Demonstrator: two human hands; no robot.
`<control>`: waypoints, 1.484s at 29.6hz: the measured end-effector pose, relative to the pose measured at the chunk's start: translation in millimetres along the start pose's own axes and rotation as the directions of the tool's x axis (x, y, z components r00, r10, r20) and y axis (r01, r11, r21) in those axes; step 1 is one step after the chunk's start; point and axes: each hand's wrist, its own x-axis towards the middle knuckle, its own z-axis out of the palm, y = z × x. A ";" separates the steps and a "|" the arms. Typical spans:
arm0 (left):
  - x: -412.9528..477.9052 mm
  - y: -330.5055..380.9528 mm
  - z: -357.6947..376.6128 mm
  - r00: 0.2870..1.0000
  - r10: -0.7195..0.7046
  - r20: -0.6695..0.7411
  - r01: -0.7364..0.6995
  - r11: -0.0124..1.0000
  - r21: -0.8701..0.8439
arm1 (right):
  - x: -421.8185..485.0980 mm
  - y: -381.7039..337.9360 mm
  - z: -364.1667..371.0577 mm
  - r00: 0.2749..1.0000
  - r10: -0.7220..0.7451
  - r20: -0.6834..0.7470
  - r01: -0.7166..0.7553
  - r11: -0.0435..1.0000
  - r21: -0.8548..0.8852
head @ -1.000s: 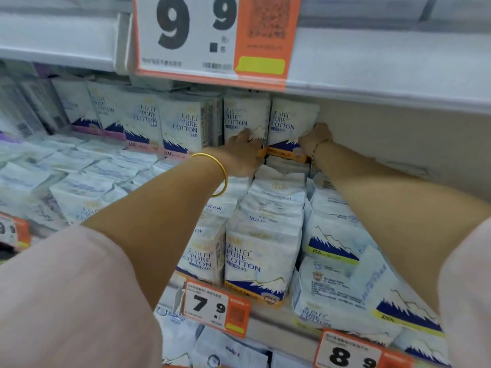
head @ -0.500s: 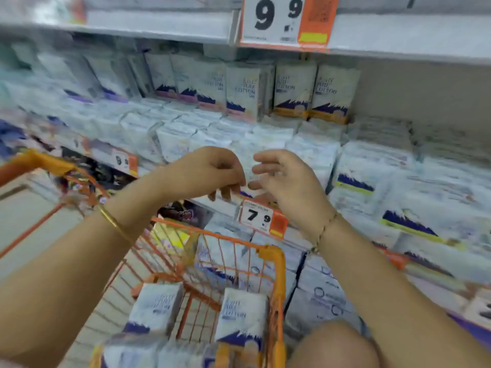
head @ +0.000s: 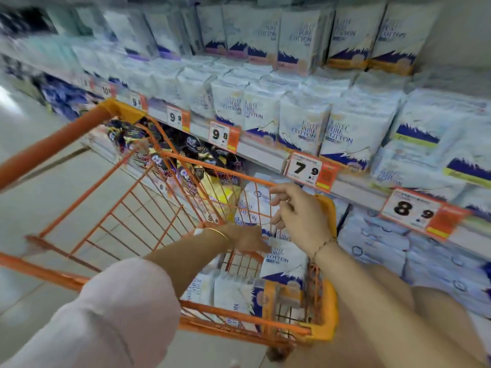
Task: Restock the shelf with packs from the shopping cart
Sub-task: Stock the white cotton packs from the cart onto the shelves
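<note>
a: which step is this?
b: the fetch, i'd say. the left hand [head: 247, 239] is down inside the cart [head: 53, 146], at the top edge of a white pack [head: 285, 261] that stands upright in the cart's near right corner.
a: is it gripping it?
b: can't tell. the fingers meet the pack's top, but blur hides whether they curl round it.
a: and the right hand?
b: the right hand [head: 300, 216] hovers just above the cart's right side, fingers loosely bent, holding nothing. the hands are close but apart.
a: anything else in there?
b: other packs [head: 231, 293] lie low at the cart's near end. the shelf [head: 263, 152] just beyond the cart looks nearly full.
a: next?
b: probably a firm pinch on the soft pack, a lift clear of the cart's wire rim, then finding a gap on the shelf.
</note>
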 end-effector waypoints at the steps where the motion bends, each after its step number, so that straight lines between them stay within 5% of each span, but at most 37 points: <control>1: 5.9 0.8 7.5 1.000 -0.013 0.011 0.013 0.999 -0.032 | -0.1 1.1 0.2 1.000 0.004 -0.025 -0.004 1.000 0.002; 7: 25.0 4.6 40.7 1.000 -0.027 0.004 0.027 0.953 -0.301 | 0.5 3.1 -0.7 0.994 -0.004 -0.106 0.007 1.000 0.019; 10: 28.1 3.2 45.7 0.999 -0.018 0.043 0.040 0.812 -0.582 | -1.3 2.9 -3.2 0.990 -0.005 -0.143 0.005 1.000 0.004; 12: 27.2 5.5 44.8 1.000 -0.026 -0.005 0.018 0.791 -0.612 | -2.0 2.9 -3.8 0.987 0.000 -0.161 0.004 1.000 0.027; 19: -6.7 32.2 9.7 0.999 0.006 -0.039 -0.022 0.911 -0.411 | -4.9 3.2 -10.9 0.958 -0.096 -0.270 0.122 0.989 0.081; 25: -90.6 37.9 -60.7 0.956 0.291 -0.030 -0.292 0.951 -0.103 | -4.6 -19.6 -57.5 0.901 -0.183 -0.393 0.223 0.973 0.060; 29: -140.9 52.0 -114.2 0.836 0.534 -0.129 -0.540 0.757 -0.368 | 0.4 -45.5 -97.8 0.988 -0.033 -0.150 0.054 0.989 0.137; 32: -146.4 76.1 -143.2 0.753 0.565 -0.338 -0.655 0.598 -0.462 | 9.6 -60.4 -117.1 1.000 0.027 0.006 -0.028 0.967 0.252; 37: -118.1 131.5 -177.4 0.626 0.544 -0.559 -0.780 0.432 -0.452 | 58.5 -71.6 -156.1 0.996 0.031 -0.078 -0.012 0.970 0.241; 39: -96.7 147.0 -192.5 0.601 0.454 -0.658 -0.783 0.500 -0.370 | 94.1 -66.7 -177.2 0.981 0.075 -0.180 -0.022 0.959 0.282; 41: -70.9 156.8 -208.8 0.555 0.362 -0.749 -0.714 0.670 -0.205 | 134.3 -59.9 -193.8 0.936 0.142 -0.322 -0.045 0.956 0.289; 44: -41.5 167.0 -226.4 0.468 0.442 -0.766 -0.578 0.808 0.113 | 189.4 -54.7 -206.3 0.886 0.178 -0.428 -0.094 0.973 0.210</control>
